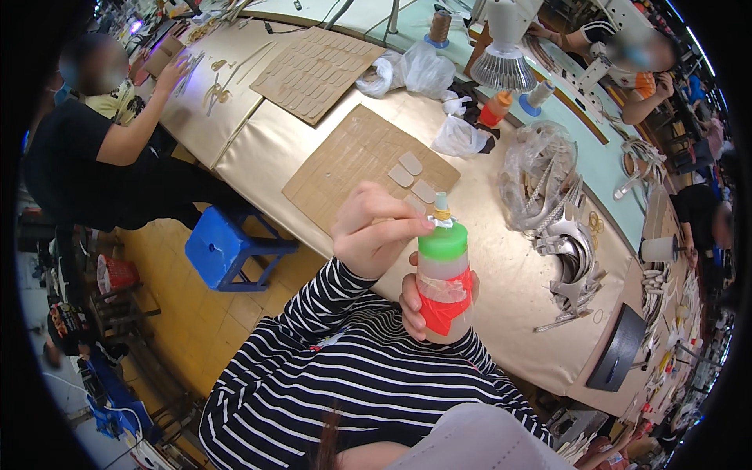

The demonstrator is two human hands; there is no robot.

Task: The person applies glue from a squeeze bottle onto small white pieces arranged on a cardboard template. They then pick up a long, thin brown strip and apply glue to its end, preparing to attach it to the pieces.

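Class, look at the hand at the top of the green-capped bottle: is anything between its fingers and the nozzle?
Nothing visible. The left hand has its fingertips right at the nozzle of the bottle, while the right hand grips the bottle's body from behind.

Left hand [376,231] pinches the nozzle tip of a squeeze bottle [443,282] with green cap and red tape; right hand [415,301] grips its body from behind. Below: gold-covered table [517,298], cardboard sheet [352,160] carrying small beige pieces, blue stool [223,247] alongside.
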